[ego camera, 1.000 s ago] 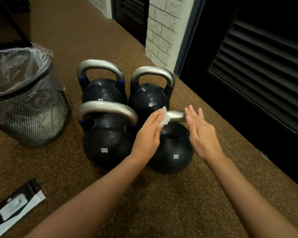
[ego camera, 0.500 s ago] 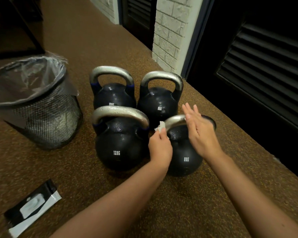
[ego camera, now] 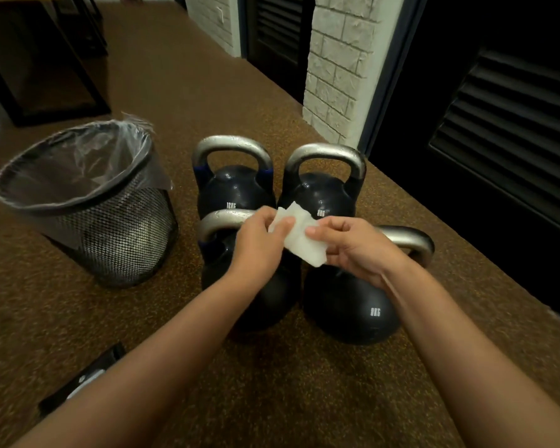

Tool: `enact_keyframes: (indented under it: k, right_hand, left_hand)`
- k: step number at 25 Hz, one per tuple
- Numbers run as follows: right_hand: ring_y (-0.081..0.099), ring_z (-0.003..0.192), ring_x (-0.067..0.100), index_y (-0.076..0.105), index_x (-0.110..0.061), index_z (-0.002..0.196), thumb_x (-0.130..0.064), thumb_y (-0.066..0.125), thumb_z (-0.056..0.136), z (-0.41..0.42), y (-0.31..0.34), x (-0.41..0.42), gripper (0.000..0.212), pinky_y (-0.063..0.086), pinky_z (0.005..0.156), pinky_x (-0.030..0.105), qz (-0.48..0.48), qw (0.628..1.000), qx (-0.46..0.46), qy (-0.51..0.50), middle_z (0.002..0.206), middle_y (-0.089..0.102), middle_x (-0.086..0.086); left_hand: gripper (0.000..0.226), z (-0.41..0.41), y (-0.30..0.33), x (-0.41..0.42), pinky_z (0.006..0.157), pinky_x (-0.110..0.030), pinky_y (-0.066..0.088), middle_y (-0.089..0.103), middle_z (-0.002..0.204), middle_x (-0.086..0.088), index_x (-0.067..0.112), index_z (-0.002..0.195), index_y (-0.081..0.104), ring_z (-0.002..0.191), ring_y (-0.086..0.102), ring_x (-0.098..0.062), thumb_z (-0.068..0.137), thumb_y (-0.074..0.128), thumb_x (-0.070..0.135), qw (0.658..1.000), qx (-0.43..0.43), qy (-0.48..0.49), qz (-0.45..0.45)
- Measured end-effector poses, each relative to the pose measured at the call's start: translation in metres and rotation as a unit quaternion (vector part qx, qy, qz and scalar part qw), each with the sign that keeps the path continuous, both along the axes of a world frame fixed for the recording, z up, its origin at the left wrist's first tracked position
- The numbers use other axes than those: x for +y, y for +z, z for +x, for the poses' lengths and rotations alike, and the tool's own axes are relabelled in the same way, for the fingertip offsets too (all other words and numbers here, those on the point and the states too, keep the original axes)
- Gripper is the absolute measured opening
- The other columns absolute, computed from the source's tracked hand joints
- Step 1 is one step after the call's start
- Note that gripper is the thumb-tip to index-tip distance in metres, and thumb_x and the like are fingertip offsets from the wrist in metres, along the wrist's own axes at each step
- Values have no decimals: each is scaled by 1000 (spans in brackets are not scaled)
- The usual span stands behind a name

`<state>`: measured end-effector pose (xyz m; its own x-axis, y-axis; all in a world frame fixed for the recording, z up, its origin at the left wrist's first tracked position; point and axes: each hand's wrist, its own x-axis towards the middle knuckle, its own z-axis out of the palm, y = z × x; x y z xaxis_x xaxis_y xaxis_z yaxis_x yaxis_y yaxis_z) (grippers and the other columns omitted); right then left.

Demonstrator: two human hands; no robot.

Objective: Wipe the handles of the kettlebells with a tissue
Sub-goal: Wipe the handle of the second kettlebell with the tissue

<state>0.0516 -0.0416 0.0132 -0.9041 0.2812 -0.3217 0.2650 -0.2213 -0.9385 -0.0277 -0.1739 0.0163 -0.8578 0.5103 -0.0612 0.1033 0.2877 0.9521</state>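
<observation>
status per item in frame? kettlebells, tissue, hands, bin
tissue: unfolded, held between both hands, off the handles
left hand: pinches tissue
right hand: pinches tissue
four kettlebells: upright on floor, handles untouched
mesh bin: upright, lined with a clear bag

Four black kettlebells stand in a two-by-two cluster on the speckled brown floor (ego camera: 304,399). Above the front pair, the left hand (ego camera: 256,240) and right hand (ego camera: 353,244) both pinch a white tissue (ego camera: 299,236), holding it between them clear of the handles. The front-left kettlebell (ego camera: 265,295) is partly hidden by the left forearm; the front-right kettlebell (ego camera: 349,305) shows a silver handle behind the right wrist. The back-left kettlebell (ego camera: 233,189) and back-right kettlebell (ego camera: 320,192) stand just beside each other. A mesh bin (ego camera: 110,234) with a clear liner stands near the cluster on its left. A black-and-white packet (ego camera: 81,383) lies by the lower left edge.
</observation>
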Motion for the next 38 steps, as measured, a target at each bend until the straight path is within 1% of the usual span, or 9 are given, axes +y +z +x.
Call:
enact_keyframes:
  k: [3,7,9,13,19,23,28,33,38]
  right_hand:
    - [65,94,29,60,-11,78,-12,65,83,-13,-9,-5,7,55,78,39,-10,996,7,-85,100,67,17]
    - [54,70,17,53,-14,80,-16,57,88,-15,-30,-18,10,41,60,19,325,911,12,-255,73,56,4]
    - [55,76,13,58,-11,101,-11,51,92,-16,-42,-30,11,38,60,15,409,876,12,-257,82,59,-1]
    - [50,115,0,56,-9,128,2,48,93,-21,-75,-53,37,32,102,6,427,872,97,-218,119,55,-9]
    - [60,107,19,58,-14,126,2,41,91,-41,-77,-40,42,31,82,4,464,860,-24,-211,110,68,10]
    - [43,124,1,52,-5,131,11,43,87,-32,-83,-56,47,22,106,3,502,832,101,-213,129,53,-2]
    - [60,108,21,58,-6,123,7,41,89,-42,-76,-40,40,33,87,5,471,860,-4,-198,112,66,13]
    - [50,123,12,53,-4,130,7,45,90,-30,-85,-49,42,29,108,13,488,845,85,-201,130,57,8]
    - [60,106,24,57,-9,124,5,41,90,-43,-73,-29,41,32,81,5,476,866,7,-154,111,66,13]
  left_hand:
    - [13,-21,-6,-10,75,-25,42,52,92,7,20,93,54,90,51,-12,87,60,30,967,224,50,-111]
    - [27,-53,-24,-23,96,-32,36,53,116,0,16,113,60,113,45,-17,91,54,31,891,424,21,-159]
    - [33,-59,-38,-29,108,-40,32,56,124,-1,15,121,59,121,45,-17,94,50,30,898,413,-12,-153]
    - [36,-63,-65,-37,114,-45,25,55,132,-3,13,127,56,129,42,-20,94,48,26,898,417,-33,-134]
    - [40,-62,-81,-35,114,-45,21,54,133,-8,10,129,53,130,42,-24,93,43,24,886,453,-16,-94]
    - [39,-62,-85,-34,114,-44,22,55,133,-8,10,129,53,129,42,-24,93,44,21,877,473,-3,-87]
    - [38,-61,-86,-32,113,-44,23,56,132,-8,9,128,54,128,43,-23,94,45,21,873,480,11,-88]
    - [38,-62,-88,-32,114,-44,23,55,132,-7,9,128,54,129,43,-23,94,43,22,868,487,15,-97]
    - [38,-61,-88,-29,113,-45,24,55,132,-7,10,128,54,129,44,-24,95,42,22,864,491,26,-104]
